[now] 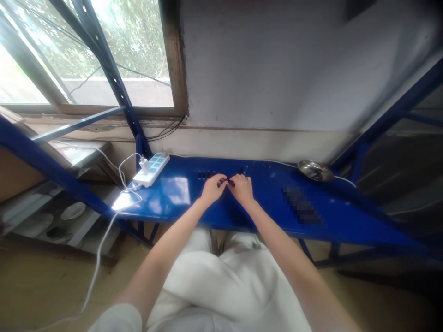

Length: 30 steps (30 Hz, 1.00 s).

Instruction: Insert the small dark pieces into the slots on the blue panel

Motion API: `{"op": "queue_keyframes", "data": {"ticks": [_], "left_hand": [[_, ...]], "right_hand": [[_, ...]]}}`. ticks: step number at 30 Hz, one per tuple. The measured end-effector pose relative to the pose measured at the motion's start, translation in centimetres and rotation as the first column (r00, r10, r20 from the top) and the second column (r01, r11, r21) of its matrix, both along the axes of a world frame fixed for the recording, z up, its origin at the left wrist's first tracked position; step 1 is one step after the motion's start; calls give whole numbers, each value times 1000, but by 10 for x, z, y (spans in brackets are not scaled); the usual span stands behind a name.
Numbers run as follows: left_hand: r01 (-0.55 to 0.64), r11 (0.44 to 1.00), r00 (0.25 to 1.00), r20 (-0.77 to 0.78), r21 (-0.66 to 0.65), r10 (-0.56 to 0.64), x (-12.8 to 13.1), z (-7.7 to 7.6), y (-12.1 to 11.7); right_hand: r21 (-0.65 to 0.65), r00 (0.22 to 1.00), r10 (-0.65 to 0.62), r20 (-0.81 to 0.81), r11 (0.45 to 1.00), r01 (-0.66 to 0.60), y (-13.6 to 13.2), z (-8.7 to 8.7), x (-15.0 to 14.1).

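Close together over the blue table (187,198), my left hand (212,188) and my right hand (243,188) meet with their fingertips pinched. Between them is a small dark piece (227,181), mostly covered by the fingers; its kind is too small to make out. Just beyond my left hand, several small black pieces (204,175) stand in a short row. Past the right hand's fingers lies another small dark piece (241,170), with a pale bit (246,169) beside it.
A white power strip (152,169) with a plug and cable lies at the table's left end. A shiny metal bowl (315,170) sits at the back right. Tiny bits (265,165) lie near the back edge. A blurred dark rectangle (302,205) is on the right.
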<state>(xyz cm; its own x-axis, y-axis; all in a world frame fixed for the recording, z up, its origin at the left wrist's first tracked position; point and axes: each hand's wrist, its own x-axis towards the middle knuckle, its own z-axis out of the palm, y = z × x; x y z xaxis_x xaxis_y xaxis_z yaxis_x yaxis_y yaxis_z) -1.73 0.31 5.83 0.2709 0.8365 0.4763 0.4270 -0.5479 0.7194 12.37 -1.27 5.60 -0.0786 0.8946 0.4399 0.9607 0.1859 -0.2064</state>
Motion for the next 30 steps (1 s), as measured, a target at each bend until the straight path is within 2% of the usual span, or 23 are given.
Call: {"op": "queue_keyframes", "data": {"ticks": [7, 12, 17, 24, 30], "left_hand": [[18, 997, 998, 61, -74, -14, 0, -11, 2], [-111, 978, 970, 194, -174, 145, -11, -34, 4], [-102, 960, 965, 209, -260, 159, -21, -48, 1], [-95, 927, 963, 203, -362, 178, -21, -51, 0], [-94, 934, 976, 155, -344, 155, -24, -54, -1]], "right_hand": [[-48, 999, 8, -31, 999, -10, 2, -7, 1], [-225, 977, -67, -202, 974, 20, 15, -16, 3], [-363, 944, -114, -310, 932, -7, 35, -24, -4], [-375, 933, -148, -327, 927, 16, 68, -34, -16], [-341, 948, -144, -284, 939, 41, 80, -45, -22]]}}
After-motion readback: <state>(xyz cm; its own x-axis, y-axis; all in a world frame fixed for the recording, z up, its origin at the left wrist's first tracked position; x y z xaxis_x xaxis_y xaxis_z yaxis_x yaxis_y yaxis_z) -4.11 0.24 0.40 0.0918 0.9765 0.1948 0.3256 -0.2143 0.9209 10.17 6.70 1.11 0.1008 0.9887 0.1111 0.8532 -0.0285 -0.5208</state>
